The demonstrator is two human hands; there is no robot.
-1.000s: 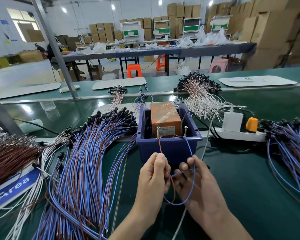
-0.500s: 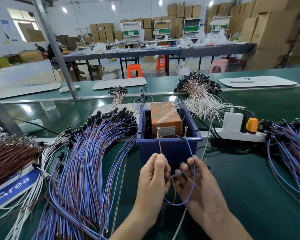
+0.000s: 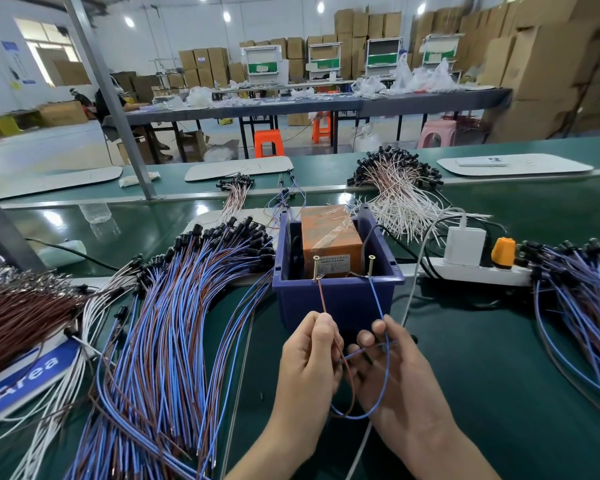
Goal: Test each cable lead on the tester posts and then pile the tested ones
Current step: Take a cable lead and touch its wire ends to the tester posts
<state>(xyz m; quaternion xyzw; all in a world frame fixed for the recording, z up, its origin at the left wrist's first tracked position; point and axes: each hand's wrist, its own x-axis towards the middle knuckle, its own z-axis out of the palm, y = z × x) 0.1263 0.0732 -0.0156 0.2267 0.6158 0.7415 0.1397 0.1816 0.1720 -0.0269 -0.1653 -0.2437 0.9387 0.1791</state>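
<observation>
Two pinches carry this step: our left hand [image 3: 309, 355] nips the brown lead [image 3: 322, 299] between thumb and fingertip, and our right hand [image 3: 390, 370] nips the blue lead [image 3: 378, 303] the same way. The slack of the cable loops down between our wrists. Just above each grip the lead climbs to the rim of the blue bin [image 3: 349, 304]. The brown tip meets the left post [image 3: 315, 268] and the blue tip the right post [image 3: 371, 266], though the contact is too fine for us to swear to. Behind the posts sits the orange tester [image 3: 329, 233]. We judge that the test itself is in hand. Next we would lift both tips clear without snagging the screws, then drop the cable on a pile. A left heap [image 3: 174, 323] and a right heap [image 3: 582, 299] lie well out to either side of our grip, and we cannot tell which holds the tested ones.
</observation>
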